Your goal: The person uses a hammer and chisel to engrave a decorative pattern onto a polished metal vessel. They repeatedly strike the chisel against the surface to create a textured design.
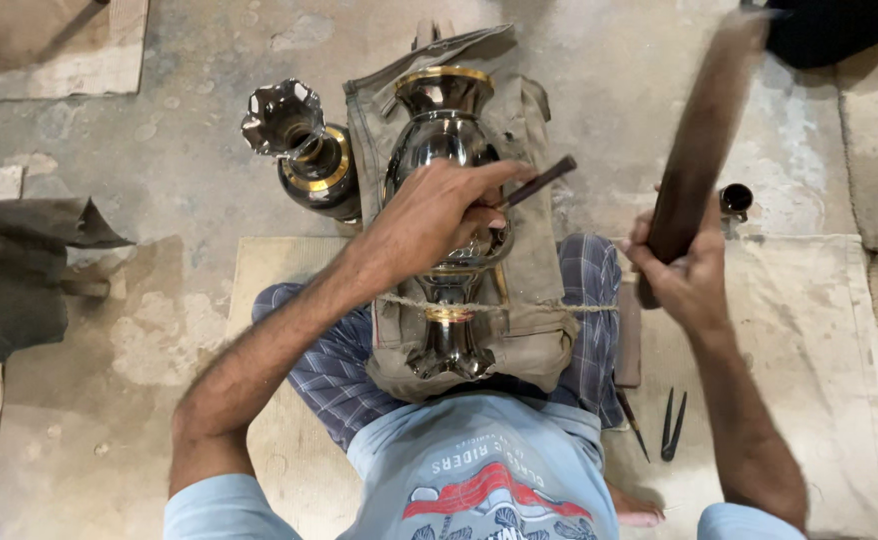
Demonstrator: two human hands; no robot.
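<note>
The shiny vase [446, 140] lies on a cloth pad [539, 290] in the lap. The left hand [429, 215] pinches a thin chisel [539, 182] that points to 2 o'clock. The right hand [684, 275], at 3 o'clock, grips a raised wooden mallet [704, 140]. I think a good hit needs the chisel kept steady and the taps small.

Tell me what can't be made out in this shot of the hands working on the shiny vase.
Head view:
- Tip of the thin tool: hidden under the left hand.
- Middle of the vase: covered by that hand.
- Wooden mallet in the right hand: motion-blurred, its top smeared.
- Dark shape at the top right corner: cut off by the edge.
- Small pointed tools on the mat: too small to identify.
</note>
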